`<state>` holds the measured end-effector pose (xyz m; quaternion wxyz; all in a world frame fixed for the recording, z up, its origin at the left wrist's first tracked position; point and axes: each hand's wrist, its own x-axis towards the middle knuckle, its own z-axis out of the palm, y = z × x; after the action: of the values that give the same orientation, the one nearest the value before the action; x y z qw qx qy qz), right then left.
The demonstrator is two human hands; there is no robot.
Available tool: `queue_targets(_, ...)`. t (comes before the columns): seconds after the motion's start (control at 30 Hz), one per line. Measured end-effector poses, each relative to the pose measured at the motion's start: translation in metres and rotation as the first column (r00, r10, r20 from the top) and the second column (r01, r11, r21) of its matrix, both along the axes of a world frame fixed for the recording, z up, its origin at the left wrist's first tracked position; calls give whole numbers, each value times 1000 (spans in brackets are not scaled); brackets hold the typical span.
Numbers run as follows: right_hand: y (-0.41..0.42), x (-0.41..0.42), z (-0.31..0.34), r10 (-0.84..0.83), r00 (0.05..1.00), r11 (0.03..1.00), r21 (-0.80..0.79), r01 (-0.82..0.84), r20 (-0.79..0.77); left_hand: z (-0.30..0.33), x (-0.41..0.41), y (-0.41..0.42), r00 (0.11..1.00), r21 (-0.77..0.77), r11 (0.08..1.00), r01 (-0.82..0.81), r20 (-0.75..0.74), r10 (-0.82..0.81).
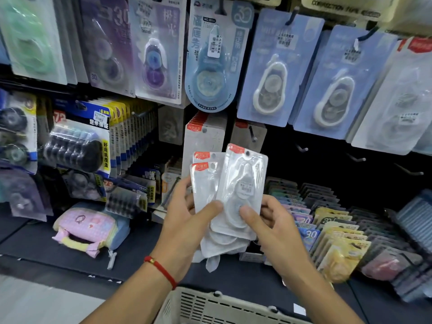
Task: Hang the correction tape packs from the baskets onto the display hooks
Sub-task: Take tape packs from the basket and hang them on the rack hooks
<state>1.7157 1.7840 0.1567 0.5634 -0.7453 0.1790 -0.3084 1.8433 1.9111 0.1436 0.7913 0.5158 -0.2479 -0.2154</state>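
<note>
Fanning between both grips: correction tape packs (pixel 233 195), left hand (pixel 187 228) and right hand (pixel 273 228) each clamped on them.

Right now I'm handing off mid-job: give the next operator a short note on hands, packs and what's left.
Left hand grips a fanned stack of white packs. Right hand pinches the front pack, apparently separating it.
Basket sits below the hands; contents not visible.
Done: matching red-tabbed packs hang on a hook just above.
Left: hang the held packs; bare hooks show to the right.
</note>
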Motion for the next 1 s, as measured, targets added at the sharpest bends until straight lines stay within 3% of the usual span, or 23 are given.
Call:
queue_targets(0.17, -6, -5, 0, -27, 999, 998, -59, 29, 38, -2, -3, -1, 982, 32, 993, -111, 154, 105)
queue_targets(0.43, -26, 12, 5, -167, 974, 986, 33, 164, 154, -3, 14, 4, 915, 8, 917, -400, 62, 398)
queue_targets(1.0, -6, 32, -3, -309, 926, 945, -40, 325, 219, 4, 25, 17, 920, -36, 920, -391, -14, 391)
